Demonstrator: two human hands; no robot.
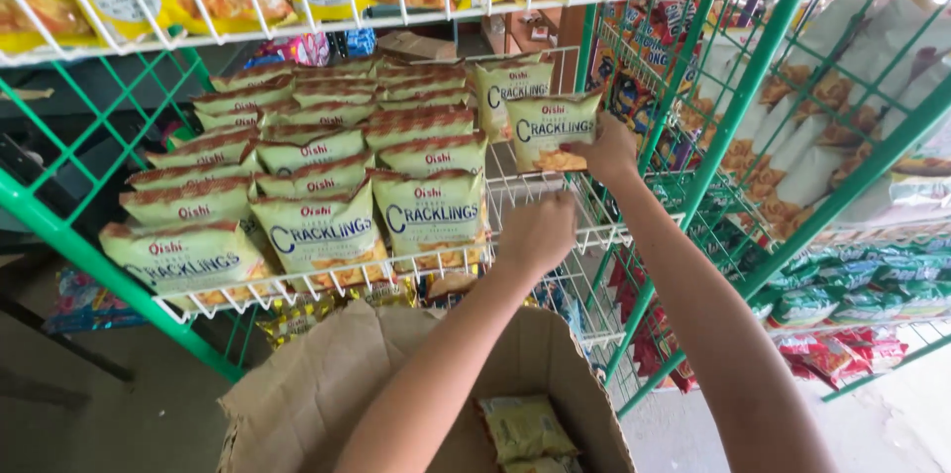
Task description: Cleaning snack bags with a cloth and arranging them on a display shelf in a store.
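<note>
Cardboard box (327, 384) nearly emptied, few packets left.
I'm pinching a snack bag (551, 131) in right hand (606, 151); left hand (535, 233) fisted over wire shelf (555, 198), three rows filled.

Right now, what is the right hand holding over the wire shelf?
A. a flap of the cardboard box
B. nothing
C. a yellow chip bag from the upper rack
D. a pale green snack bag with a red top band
D: the right hand grips a pale green snack bag by its lower corner above the white wire shelf, beside the filled rows.

Snack bags (327, 225) in rows on wire shelf (555, 198); cardboard box (327, 384) below, packets (525, 428) inside.
</note>
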